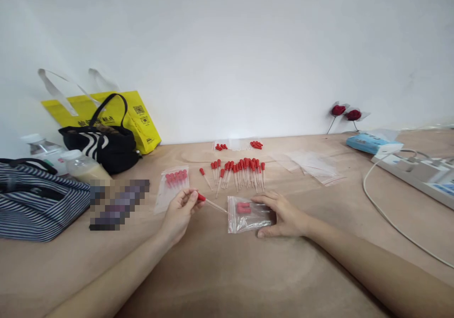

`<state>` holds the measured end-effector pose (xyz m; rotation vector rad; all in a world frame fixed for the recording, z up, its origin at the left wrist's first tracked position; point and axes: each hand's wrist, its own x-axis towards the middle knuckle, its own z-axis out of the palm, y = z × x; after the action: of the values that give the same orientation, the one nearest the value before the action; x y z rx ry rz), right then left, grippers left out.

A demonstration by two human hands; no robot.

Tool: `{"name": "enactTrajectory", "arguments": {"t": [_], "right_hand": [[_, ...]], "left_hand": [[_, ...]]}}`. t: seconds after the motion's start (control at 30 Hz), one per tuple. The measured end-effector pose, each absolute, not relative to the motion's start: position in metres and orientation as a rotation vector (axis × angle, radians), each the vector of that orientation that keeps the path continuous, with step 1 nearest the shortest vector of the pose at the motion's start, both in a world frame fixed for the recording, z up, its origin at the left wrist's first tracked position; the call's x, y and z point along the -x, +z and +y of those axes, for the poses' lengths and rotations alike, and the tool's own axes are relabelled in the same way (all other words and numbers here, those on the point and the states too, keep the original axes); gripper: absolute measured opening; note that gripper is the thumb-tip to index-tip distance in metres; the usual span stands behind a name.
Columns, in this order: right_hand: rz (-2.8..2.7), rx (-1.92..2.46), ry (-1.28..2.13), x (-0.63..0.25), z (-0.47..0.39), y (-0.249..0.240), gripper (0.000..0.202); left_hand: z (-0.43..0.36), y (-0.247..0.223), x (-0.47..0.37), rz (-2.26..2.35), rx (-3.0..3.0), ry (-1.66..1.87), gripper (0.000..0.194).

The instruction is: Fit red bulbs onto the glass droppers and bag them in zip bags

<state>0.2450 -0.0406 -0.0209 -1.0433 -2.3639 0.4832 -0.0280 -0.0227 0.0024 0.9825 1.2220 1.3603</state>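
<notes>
My left hand (180, 212) pinches a glass dropper (214, 205) by its red rubber bulb. The dropper's thin tip points right and reaches the mouth of a clear zip bag (248, 223); whether it is inside I cannot tell. Two red bulbs show through that bag. My right hand (285, 218) grips the bag's far right part between thumb and fingers. Just behind lies a pile of red-topped droppers (244, 169), with a single dropper (205, 177) apart on its left. Near my left hand rests a filled zip bag (172, 185) of several droppers.
Loose red bulbs (256, 144) lie by the wall. Flat zip bags (312, 163) are at right, near a blue tissue pack (372, 143), a power strip (414, 176) and a cable (376, 202). On the left stand a striped bag (42, 209), bottles, a black bag (106, 150) and a yellow bag (145, 119).
</notes>
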Motion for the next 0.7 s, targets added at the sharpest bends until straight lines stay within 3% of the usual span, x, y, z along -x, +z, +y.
{"name": "enactTrajectory", "arguments": {"t": [0.7], "right_hand": [[-2.353, 1.019, 0.503, -0.244, -0.039, -0.02, 0.076]], "left_hand": [[-0.031, -0.008, -0.013, 0.961, -1.745, 0.73, 0.015]]}}
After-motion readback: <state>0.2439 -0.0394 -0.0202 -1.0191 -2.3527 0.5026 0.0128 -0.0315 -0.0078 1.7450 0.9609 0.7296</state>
